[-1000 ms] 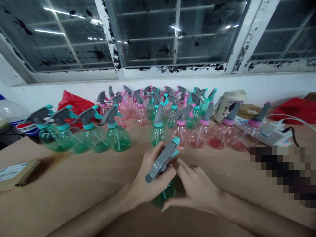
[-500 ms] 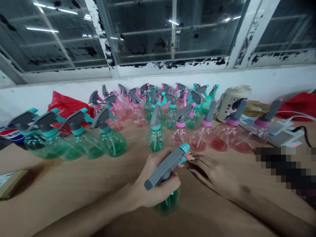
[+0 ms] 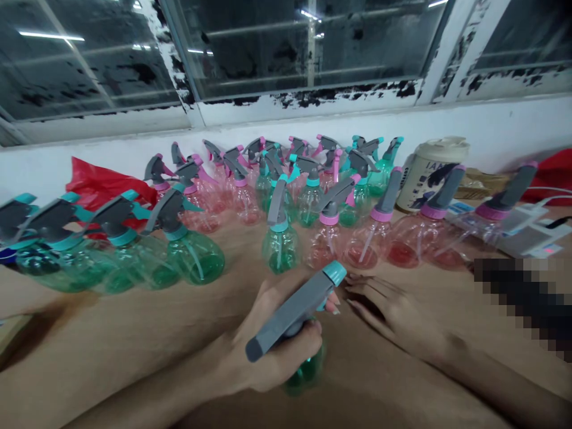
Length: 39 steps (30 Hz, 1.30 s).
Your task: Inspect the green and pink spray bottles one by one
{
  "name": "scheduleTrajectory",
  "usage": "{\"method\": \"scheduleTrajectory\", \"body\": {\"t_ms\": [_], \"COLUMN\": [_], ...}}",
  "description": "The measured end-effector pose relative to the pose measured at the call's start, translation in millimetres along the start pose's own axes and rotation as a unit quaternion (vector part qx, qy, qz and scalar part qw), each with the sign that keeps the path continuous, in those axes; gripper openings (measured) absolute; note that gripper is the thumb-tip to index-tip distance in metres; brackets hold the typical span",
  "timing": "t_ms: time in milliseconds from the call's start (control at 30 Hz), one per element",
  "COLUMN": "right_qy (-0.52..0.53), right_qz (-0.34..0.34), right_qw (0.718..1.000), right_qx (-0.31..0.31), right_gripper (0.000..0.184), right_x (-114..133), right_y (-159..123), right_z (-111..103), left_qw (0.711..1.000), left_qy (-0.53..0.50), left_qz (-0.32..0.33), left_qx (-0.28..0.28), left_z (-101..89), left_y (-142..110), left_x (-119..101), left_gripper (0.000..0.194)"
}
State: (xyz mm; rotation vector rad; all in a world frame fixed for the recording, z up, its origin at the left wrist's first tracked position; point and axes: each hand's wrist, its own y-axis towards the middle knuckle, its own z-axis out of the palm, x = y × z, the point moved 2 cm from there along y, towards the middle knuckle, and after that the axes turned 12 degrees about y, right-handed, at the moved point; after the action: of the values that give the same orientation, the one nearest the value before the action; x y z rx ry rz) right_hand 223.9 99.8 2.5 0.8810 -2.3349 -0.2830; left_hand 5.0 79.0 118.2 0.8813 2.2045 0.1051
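Note:
My left hand (image 3: 283,339) is wrapped around the neck of a green spray bottle (image 3: 292,319) with a grey head and teal nozzle tip. Its fingers curl under the trigger, and the lower body shows below the hand. To the right, my right hand (image 3: 393,307) lies low over the table with fingers stretched out, holding nothing and apart from the bottle. Just beyond the hands stand another green spray bottle (image 3: 280,247) and a pink spray bottle (image 3: 328,241) with a pink collar.
Green bottles (image 3: 196,259) form a row at left, pink ones (image 3: 406,244) at right, and more crowd against the wall. A red plastic bag (image 3: 100,185), a white lidded cup (image 3: 431,170) and a white power strip (image 3: 531,232) also sit on the wooden table (image 3: 179,333).
The camera view has shifted slightly, so the rows appear more spread out. My left hand keeps its grip on the bottle; my right hand has hardly moved.

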Motion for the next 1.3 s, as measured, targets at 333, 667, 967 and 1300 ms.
{"method": "scheduleTrajectory", "body": {"t_ms": [333,667,967,1300], "right_qy": [0.026,0.058,0.064,0.068], "right_qz": [0.018,0.039,0.025,0.032], "right_qw": [0.999,0.997,0.998,0.997], "right_qx": [0.011,0.016,0.004,0.018], "right_gripper": [0.025,0.026,0.026,0.028], "right_x": [-6,0,0,-2], "right_y": [-4,-4,-4,-6], "right_z": [2,-7,-7,-6], "left_qw": [0.998,0.999,0.999,0.999], "left_qy": [-0.008,-0.01,-0.018,-0.007], "left_qz": [0.008,0.001,-0.007,0.033], "left_qx": [-0.058,-0.039,-0.032,-0.011], "left_z": [1.7,2.7,1.8,-4.2], "left_y": [3,5,1,3], "left_x": [-6,-1,0,0], "left_gripper": [0.048,0.032,0.033,0.026]}}
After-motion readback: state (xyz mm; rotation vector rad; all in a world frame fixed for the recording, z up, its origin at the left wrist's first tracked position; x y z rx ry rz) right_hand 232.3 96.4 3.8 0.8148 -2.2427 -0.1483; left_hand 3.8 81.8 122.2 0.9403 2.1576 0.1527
